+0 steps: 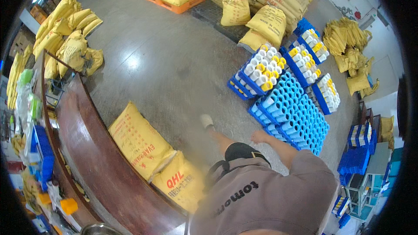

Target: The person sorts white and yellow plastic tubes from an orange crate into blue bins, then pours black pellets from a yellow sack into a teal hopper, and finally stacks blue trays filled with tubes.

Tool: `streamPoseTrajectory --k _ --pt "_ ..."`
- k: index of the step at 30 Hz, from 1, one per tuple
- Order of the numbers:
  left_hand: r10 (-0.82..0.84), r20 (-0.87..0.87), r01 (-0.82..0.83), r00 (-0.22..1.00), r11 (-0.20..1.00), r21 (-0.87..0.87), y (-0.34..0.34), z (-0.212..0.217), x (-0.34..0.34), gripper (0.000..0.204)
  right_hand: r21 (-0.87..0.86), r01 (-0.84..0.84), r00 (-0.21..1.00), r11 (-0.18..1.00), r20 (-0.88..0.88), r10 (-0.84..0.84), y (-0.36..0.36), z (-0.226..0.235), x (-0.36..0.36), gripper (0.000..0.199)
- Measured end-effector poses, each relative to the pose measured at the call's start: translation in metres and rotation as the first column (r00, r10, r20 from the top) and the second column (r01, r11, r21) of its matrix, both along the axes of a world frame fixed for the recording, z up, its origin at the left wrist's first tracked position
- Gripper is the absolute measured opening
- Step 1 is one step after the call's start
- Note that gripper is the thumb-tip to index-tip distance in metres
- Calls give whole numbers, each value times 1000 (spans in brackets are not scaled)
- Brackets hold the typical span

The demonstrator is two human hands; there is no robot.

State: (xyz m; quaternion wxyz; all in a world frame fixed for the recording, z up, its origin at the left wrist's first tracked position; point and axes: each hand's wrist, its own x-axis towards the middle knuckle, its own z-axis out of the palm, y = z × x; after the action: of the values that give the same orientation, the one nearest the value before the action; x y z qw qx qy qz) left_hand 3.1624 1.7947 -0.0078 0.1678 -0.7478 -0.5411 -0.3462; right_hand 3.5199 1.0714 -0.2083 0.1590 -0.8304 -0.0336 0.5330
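Note:
My right hand (260, 136) swings out in front of my body, empty, with its fingers loosely apart. It hangs just left of a blue crate packed with light-blue tubes (296, 113) on the floor. My left hand is out of sight. My grey shirt (261, 196), dark shorts and one leg with a white shoe (206, 121) fill the lower middle of the view.
Blue crates of white and yellow spools (262, 70) stand beyond the tubes. Two yellow sacks (139, 141) lie against a curved brown counter (87, 148) on my left. Stacked yellow sacks (270, 0) sit on pallets at the back. Blue crates and a shelf (361, 161) stand at right.

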Motion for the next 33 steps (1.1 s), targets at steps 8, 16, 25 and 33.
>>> streamPoseTrajectory --k 8,16,25,33 --pt "-525 143 530 839 729 -433 -139 0 349 19 527 -121 969 841 248 -15 222 119 301 87" --pt "-810 360 825 463 245 -509 -163 -1 762 22 773 -226 934 592 -2 358 255 214 591 99" --pt "-991 113 817 -69 -121 -564 -285 10 1262 14 687 194 895 700 168 -413 150 203 871 108" --pt "-807 325 594 -493 -586 -552 -463 0 1615 26 190 865 362 465 405 -840 -73 140 1056 61"
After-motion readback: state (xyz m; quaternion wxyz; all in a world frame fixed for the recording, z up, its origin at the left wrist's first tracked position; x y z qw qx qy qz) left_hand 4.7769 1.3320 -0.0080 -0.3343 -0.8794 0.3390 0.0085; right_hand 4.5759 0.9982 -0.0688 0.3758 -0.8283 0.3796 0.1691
